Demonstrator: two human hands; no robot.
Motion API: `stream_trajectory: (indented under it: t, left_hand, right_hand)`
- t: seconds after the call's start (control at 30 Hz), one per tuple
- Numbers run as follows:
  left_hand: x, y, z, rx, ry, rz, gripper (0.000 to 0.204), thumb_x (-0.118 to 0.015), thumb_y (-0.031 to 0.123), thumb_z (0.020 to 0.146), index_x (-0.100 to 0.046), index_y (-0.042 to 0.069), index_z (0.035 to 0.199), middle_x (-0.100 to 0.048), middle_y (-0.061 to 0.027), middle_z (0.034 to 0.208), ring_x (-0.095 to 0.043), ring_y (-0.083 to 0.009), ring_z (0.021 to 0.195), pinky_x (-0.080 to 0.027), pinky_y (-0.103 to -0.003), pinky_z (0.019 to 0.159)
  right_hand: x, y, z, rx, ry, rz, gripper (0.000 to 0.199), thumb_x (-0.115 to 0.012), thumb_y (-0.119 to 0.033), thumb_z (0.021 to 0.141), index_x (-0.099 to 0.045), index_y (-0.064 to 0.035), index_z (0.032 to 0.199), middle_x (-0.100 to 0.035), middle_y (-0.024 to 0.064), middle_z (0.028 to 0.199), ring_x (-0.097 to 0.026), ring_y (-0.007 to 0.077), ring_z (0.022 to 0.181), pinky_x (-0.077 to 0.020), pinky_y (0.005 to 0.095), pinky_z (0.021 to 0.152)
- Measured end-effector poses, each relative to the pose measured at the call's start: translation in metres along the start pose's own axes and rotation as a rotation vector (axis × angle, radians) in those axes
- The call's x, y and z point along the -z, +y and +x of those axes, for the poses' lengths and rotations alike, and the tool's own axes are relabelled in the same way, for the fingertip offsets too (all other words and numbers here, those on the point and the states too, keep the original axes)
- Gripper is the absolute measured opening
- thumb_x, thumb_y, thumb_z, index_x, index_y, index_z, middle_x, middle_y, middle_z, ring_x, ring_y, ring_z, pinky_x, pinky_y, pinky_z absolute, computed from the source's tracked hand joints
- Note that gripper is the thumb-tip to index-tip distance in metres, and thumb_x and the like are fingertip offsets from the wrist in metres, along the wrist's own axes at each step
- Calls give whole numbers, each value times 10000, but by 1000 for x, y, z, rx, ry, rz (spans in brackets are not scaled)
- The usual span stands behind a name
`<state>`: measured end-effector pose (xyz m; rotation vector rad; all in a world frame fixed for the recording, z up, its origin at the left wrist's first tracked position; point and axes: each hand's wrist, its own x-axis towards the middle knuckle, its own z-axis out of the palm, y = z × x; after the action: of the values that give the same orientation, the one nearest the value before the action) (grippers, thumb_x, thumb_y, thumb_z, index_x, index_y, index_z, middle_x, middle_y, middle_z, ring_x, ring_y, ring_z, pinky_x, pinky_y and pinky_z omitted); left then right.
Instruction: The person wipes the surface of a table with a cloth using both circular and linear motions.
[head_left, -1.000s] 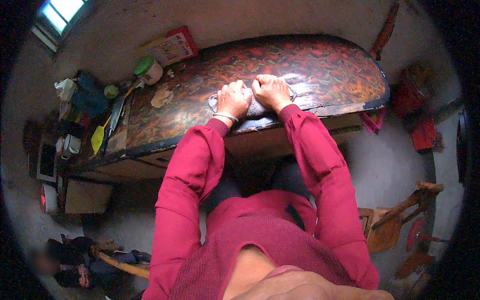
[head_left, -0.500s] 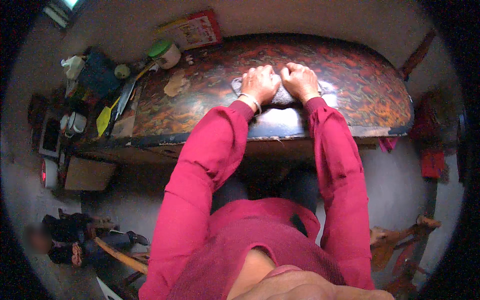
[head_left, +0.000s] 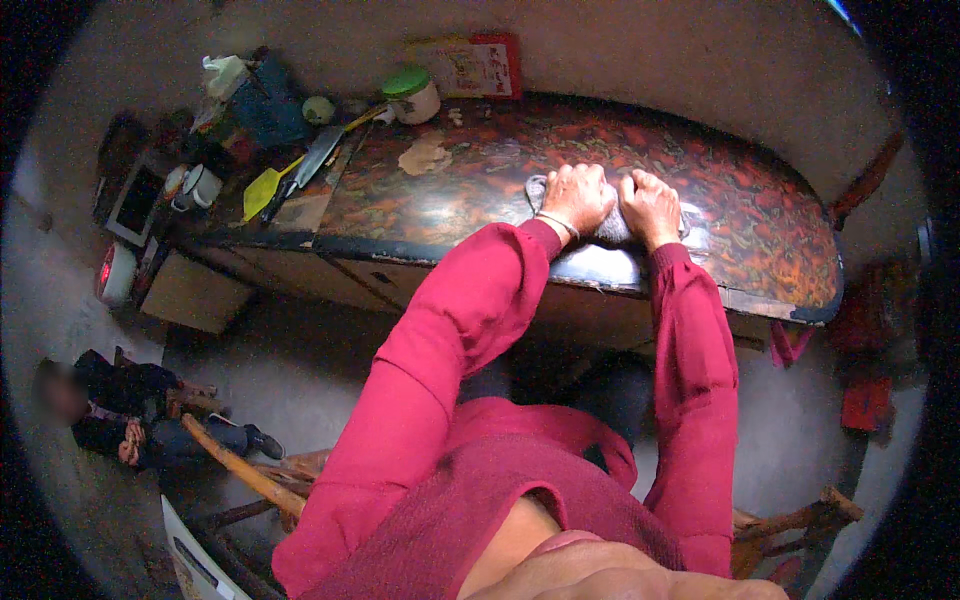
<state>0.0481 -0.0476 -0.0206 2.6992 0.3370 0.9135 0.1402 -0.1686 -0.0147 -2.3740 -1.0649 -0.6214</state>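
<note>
Far left: A person in dark clothes (head_left: 112, 408) sits low, well apart from the bench (head_left: 470, 195).
Bench's left end: A white mug (head_left: 203, 187), a flat yellow tool (head_left: 262, 192) and a broad knife (head_left: 318, 153) share a crowded corner.
Wall side: A tub with a green lid (head_left: 411, 100) stands near the wall, to the left of both hands.
Left hand: The left hand (head_left: 578, 197), a bangle (head_left: 557, 226) at its wrist, curls its fingers down over one end of a gray cloth (head_left: 612, 231), gripping it; a loose fold shows on the outer side.
Cloth: Bunched on the bench top near the front edge, it spans the gap between the hands. It looks light, soft and limp, with nothing fragile about it; whether it is damp, I cannot tell from where I stand. The ends seem the surest hold, palms down, fingers tucked over, since a single grip might let the middle crumple.
Right hand: The right hand (head_left: 651, 207), beside its partner, closes its fingers over the opposite end.
Bench front: Glossy top, chipped border; the cloth should slide easily on the shine, though the rough lip could snag it.
Far right: A pink rag (head_left: 790, 343) hangs below the bench edge.
</note>
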Motion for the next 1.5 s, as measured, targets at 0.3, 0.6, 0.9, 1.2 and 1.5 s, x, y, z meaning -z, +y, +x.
stream_trajectory:
  t: [0.3,0.6,0.9,1.2,1.5]
  left_hand:
    - [11,7,-32,-70,7,-24,228,-554,313,782,-567,95,847,-605,-150,825,-568,-369,778,-444,-501,694]
    - [6,-2,-11,-43,-48,-39,208,-524,284,806,-580,88,848,-630,-140,866,-577,-357,842,-456,-485,748]
    - [-7,-16,34,30,-126,-47,240,-503,293,812,-596,75,846,-639,-173,868,-594,-371,851,-463,-494,766]
    - [-3,-10,21,29,-121,-30,242,-525,313,802,-605,91,856,-644,-153,887,-588,-368,864,-450,-505,764]
    - [20,-2,-28,-100,-41,-61,185,-506,261,819,-567,87,825,-608,-156,821,-558,-366,792,-439,-489,711]
  right_hand:
    - [24,-19,-28,-42,14,131,240,-498,-258,820,-624,-79,719,-650,180,778,-625,378,751,-478,488,689]
    - [16,-15,-4,-82,-94,114,288,-497,-310,828,-677,-85,820,-674,173,859,-646,355,807,-503,455,744]
    - [-7,-2,36,-175,-71,67,296,-469,-312,820,-672,-101,779,-680,172,842,-656,345,804,-505,458,746]
    - [-6,-3,19,-104,24,66,264,-505,-278,820,-635,-79,706,-663,158,763,-641,340,747,-494,470,698]
    - [17,-23,-25,-13,28,115,243,-516,-286,827,-633,-106,714,-662,127,743,-640,325,730,-466,463,668]
